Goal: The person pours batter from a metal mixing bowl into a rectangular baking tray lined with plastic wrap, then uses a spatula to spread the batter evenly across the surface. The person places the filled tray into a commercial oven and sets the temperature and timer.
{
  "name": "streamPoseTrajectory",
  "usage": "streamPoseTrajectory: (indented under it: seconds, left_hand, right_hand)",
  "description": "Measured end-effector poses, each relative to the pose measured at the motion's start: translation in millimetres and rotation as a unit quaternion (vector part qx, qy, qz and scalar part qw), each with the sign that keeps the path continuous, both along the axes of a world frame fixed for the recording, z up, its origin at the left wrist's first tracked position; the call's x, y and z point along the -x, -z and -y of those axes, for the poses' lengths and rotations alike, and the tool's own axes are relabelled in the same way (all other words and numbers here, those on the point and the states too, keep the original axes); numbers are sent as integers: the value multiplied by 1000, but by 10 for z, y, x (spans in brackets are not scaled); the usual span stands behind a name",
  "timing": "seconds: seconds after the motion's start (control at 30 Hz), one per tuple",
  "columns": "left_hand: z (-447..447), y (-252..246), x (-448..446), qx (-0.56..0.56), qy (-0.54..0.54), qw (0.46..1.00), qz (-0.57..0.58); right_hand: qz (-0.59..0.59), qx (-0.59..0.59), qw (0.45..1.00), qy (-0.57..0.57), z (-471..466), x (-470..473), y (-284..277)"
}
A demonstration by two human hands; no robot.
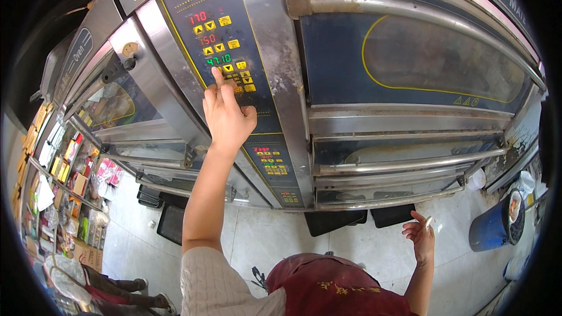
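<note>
My left hand (229, 114) reaches up to the control panel (259, 109) of a stainless steel deck oven. Its index finger is extended onto a yellow arrow button under the green digital display (218, 59); the other fingers are bent and hold nothing. Two red displays glow higher on the panel. My right hand (419, 237) hangs low at my right side, away from the oven, with its fingers apart. Something white (428, 222) is on one of its fingers; I cannot tell what. Right of the panel, the top oven door (333, 59) is closed beneath its bar handle (373, 2).
Lower doors with bar handles (412, 162) sit below. Black trays (336, 221) lie at the oven's foot. A blue bin (489, 230) stands at right. Shelves with packages (70, 171) line the left, where another person (70, 276) stands. A second oven (127, 101) adjoins the panel's left.
</note>
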State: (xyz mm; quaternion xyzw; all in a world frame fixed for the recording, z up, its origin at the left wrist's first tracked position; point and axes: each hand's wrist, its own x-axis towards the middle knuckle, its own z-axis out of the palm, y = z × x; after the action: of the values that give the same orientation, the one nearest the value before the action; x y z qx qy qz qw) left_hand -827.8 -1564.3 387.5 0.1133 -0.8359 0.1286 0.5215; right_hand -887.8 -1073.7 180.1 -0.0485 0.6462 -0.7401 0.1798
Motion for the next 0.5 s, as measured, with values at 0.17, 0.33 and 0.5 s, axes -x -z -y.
streamPoseTrajectory:
  seconds: [0.17, 0.33, 0.5]
  left_hand:
    - [-143, -30, -19, -10, 16, 1000, 23]
    - [-120, -78, -38, -34, -14, 999, 34]
    - [-158, -114, -38, -52, -23, 998, 16]
  right_hand:
    - [5, -12, 1000, 4, -36, -9, -28]
    - [10, -13, 1000, 3, -2, -4, -38]
    - [4, -5, 1000, 6, -44, -23, -37]
